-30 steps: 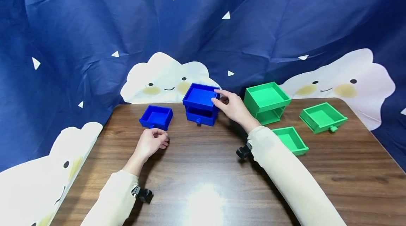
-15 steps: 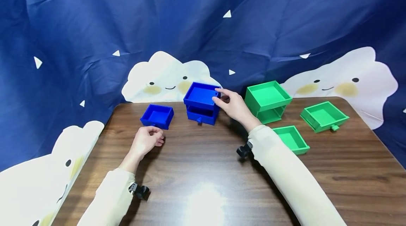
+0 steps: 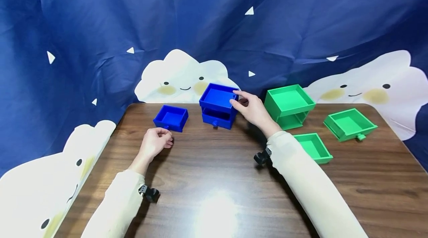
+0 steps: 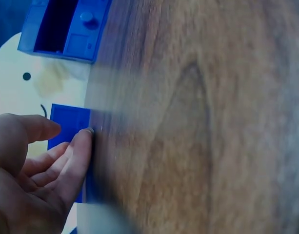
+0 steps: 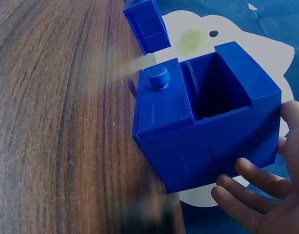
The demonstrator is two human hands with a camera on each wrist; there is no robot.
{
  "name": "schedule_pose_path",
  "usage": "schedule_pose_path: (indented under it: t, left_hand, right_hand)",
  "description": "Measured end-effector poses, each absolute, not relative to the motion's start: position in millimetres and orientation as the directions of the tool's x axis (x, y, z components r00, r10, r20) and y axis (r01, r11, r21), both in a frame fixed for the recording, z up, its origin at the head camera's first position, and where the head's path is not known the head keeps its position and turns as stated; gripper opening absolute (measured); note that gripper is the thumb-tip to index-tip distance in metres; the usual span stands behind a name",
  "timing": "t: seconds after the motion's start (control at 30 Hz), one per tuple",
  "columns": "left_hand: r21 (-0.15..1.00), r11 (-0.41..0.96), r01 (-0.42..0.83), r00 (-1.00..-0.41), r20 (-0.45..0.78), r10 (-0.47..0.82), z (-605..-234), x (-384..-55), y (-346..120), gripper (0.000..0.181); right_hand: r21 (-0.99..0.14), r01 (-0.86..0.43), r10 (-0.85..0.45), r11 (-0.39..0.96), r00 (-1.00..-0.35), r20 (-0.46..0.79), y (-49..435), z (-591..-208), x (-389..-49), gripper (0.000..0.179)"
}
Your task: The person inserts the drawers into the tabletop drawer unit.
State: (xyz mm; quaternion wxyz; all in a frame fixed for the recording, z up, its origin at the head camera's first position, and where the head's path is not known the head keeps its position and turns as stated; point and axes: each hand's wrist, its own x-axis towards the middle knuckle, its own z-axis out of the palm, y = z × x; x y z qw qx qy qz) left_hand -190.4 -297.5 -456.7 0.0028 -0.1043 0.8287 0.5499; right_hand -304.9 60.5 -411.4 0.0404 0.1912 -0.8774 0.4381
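Cream right sleeve [image 3: 311, 178] partly hides a green drawer [image 3: 315, 146]. The left hand [image 3: 153, 143], loosely bent, holding nothing, is just before a loose blue drawer [image 3: 171, 116]. The right hand [image 3: 254, 111], fingers spread, touches the top of a blue cabinet [image 3: 218, 98]; its side wall [image 5: 217, 148] shows broadly only from the right wrist.

No txt, nos. or brands legible; just a tiny mark [image 5: 148, 116] nr knob [image 5: 159, 76] on blue cabinet [image 5: 215, 146], the unit by R hand [image 3: 253, 110]; too small/blurred to read.
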Motion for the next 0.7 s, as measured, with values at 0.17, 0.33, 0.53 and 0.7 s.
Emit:
schedule_pose_path:
  t: [0.17, 0.33, 0.53, 0.7]
  left_hand:
    - [0.914, 0.367, -0.174, -0.974, -0.104, -0.203, -457, -193, -301, 0.024]
    - [0.893, 0.408, -0.190, -0.962, -0.087, -0.258, -457, -196, -305, 0.023]
    - [0.825, 0.516, -0.229, -0.951, -0.077, -0.299, -456, -198, -311, 0.029]
    - [0.785, 0.572, -0.240, -0.952, -0.075, -0.296, -454, -200, -312, 0.035]
  right_hand:
    - [-0.749, -0.384, -0.301, 0.540, -0.919, 0.254, 61, -413, -306, 0.050]
    - [-0.761, -0.369, -0.295, 0.533, -0.925, 0.241, 61, -411, -305, 0.050]
    - [-0.766, -0.362, -0.298, 0.532, -0.926, 0.231, 61, -412, -304, 0.050]
    - [-0.761, -0.365, -0.295, 0.537, -0.926, 0.236, 60, -415, -305, 0.051]
